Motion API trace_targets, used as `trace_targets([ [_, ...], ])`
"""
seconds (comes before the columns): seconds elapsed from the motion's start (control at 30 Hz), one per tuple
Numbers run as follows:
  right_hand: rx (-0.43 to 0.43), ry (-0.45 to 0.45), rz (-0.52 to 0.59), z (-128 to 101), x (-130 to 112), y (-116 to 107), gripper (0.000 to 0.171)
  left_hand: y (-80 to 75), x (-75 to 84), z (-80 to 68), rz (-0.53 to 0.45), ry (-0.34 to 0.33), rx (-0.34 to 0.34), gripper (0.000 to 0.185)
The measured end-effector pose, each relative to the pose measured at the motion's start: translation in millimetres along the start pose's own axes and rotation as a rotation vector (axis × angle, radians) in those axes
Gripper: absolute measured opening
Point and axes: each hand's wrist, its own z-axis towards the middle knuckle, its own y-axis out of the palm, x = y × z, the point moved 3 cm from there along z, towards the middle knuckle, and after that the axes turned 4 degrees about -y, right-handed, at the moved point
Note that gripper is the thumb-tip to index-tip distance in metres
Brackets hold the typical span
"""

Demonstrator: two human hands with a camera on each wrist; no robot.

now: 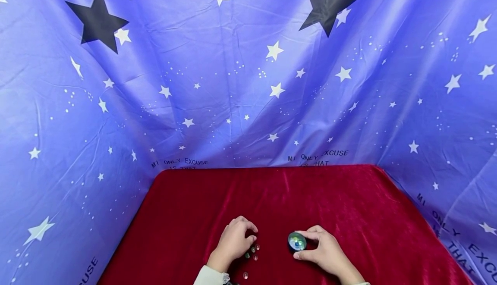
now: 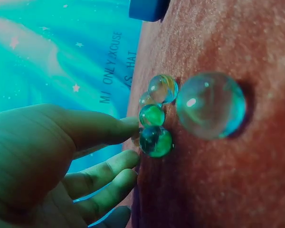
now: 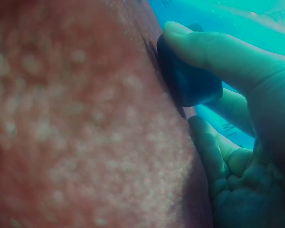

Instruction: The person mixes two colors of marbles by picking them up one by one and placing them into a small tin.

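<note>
Several glass marbles (image 1: 253, 250) lie loose on the red velvet cloth (image 1: 349, 207) near the front edge. My left hand (image 1: 248, 236) hovers over them with bent fingers. In the left wrist view one fingertip (image 2: 128, 126) touches a green marble (image 2: 152, 115) in the cluster, and a big clear marble (image 2: 210, 105) lies apart. My right hand (image 1: 307, 245) grips a small dark bowl (image 1: 297, 241) by its rim between thumb and forefinger; the bowl holds a few coloured marbles. In the right wrist view the fingers (image 3: 213, 50) wrap the bowl (image 3: 190, 83), which rests on the cloth.
A purple star-printed sheet (image 1: 248, 82) hangs behind the table and on both sides. The red cloth stretches away from the hands to the back edge (image 1: 268, 168). One marble (image 1: 245, 275) lies closer to me, by the left sleeve (image 1: 211, 276).
</note>
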Motion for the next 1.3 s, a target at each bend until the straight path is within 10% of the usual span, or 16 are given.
trace_targets([
  [1.3, 0.002, 0.029, -0.016, 1, 1, 1, 0.060, 2.0, -29.6, -9.7, -0.179, -0.048, -0.014, 0.016],
])
